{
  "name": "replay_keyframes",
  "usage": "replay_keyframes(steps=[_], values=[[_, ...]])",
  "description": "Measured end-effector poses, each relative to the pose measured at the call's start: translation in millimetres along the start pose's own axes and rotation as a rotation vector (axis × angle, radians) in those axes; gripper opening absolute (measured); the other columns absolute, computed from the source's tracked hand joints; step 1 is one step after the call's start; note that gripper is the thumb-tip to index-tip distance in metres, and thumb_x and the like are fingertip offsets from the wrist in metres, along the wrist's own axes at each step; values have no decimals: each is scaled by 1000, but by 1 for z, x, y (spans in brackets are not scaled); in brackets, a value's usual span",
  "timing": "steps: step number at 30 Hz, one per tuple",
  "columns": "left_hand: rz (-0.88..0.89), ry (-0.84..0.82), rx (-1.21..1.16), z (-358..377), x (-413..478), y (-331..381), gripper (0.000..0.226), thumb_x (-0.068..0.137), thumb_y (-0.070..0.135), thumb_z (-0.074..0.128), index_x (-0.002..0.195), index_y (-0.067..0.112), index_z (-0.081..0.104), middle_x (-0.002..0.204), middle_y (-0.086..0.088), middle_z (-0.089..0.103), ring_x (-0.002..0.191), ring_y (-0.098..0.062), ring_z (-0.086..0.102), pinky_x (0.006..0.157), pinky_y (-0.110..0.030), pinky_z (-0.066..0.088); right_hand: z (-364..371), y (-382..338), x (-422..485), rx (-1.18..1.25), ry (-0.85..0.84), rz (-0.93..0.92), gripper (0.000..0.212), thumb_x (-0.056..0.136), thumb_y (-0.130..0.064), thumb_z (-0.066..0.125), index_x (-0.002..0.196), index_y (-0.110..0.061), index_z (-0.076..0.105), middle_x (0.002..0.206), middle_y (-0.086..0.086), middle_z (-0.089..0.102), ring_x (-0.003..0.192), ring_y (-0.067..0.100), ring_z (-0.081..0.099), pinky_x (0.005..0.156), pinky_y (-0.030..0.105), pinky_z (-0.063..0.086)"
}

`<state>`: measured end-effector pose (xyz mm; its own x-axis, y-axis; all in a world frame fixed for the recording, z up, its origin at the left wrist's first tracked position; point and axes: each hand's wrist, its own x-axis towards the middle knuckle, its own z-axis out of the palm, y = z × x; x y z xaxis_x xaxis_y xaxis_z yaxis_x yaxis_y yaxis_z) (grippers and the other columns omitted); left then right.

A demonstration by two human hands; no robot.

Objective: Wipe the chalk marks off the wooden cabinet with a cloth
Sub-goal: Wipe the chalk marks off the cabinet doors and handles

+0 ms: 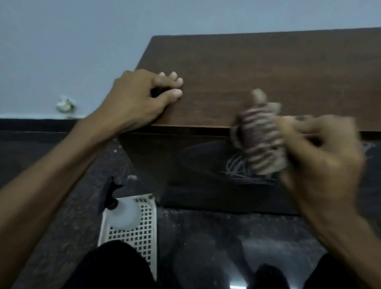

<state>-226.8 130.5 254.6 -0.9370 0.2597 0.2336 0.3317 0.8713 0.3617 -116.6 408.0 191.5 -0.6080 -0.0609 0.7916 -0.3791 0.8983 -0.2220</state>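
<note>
Right hand (321, 164): centre right of the frame, blurred, fingers closed round a striped cloth (259, 139).
Left hand (137, 100): well apart, upper centre, bent fingers resting on the cabinet (281, 65) top's left corner.
Basket (144, 235): lower left, on the floor, holding a white spray bottle (124, 214).
Cloth: against the cabinet's front, just under its top edge.
Chalk marks (243, 174): pale scribbles on the dark front, just below the cloth.

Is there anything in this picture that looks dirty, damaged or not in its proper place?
Yes: white chalk scribbles mark the front of the dark brown wooden cabinet, just below the striped cloth that the right hand grips. A small pale crumpled thing lies on the floor by the wall.
</note>
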Motion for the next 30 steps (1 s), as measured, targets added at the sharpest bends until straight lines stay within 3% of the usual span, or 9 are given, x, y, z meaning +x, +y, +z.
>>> replay_keyframes(steps=[2,5,9,14,19,23,26,28,30], values=[[-26,-27,30,-10,7,-1,27,96,45,59,121,42,68,130,20,63,129,-5,53,108,-30,41,28,-49,8,-33,-3,-138,27,92,-13,62,117,-16,72,87,11,63,74,32,51,61,40,33],[-84,-41,-32,-20,19,-3,20,94,45,61,109,44,74,120,21,69,119,-6,59,103,-33,45,73,-116,21,-32,3,-193,30,101,-17,45,116,-19,71,89,6,63,76,26,43,64,36,25],[-78,-51,-16,-19,26,-1,21,92,46,62,105,39,77,119,21,70,117,-7,60,102,-31,45,113,-169,21,11,139,-147,22,100,-16,54,106,-20,75,88,2,67,70,23,48,62,36,32],[-32,53,73,-9,23,2,26,92,44,63,104,28,79,111,13,74,105,-11,65,86,-23,46,125,-169,10,20,252,-170,18,94,-18,66,109,-24,75,91,0,72,65,22,54,59,36,40],[34,83,110,-6,19,5,30,85,51,67,98,28,81,102,12,76,98,-12,68,90,-32,52,103,-117,-24,-57,210,-126,24,97,-23,63,119,-25,72,97,1,73,70,23,60,62,35,39],[41,157,94,1,16,8,36,81,59,67,92,27,81,96,11,77,96,-11,70,90,-33,53,92,-79,-49,-112,380,166,25,93,-12,69,114,-24,73,89,3,70,69,24,61,60,38,49],[9,277,90,13,12,9,40,83,63,61,93,29,80,97,13,77,95,-10,69,85,-25,46,92,-85,-50,33,527,485,26,94,-14,67,118,-24,65,90,3,61,78,21,62,68,35,52],[2,318,91,18,8,9,41,85,64,57,97,32,80,100,15,76,96,-10,69,84,-24,44,92,-87,-45,337,686,774,13,95,-28,63,101,-18,70,86,5,57,81,13,59,72,31,48],[20,345,95,19,5,10,44,86,65,54,98,31,80,99,14,76,92,-11,70,83,-28,52,91,-91,-36,696,838,982,19,88,-38,63,81,-20,62,85,10,57,87,9,59,77,33,46]])
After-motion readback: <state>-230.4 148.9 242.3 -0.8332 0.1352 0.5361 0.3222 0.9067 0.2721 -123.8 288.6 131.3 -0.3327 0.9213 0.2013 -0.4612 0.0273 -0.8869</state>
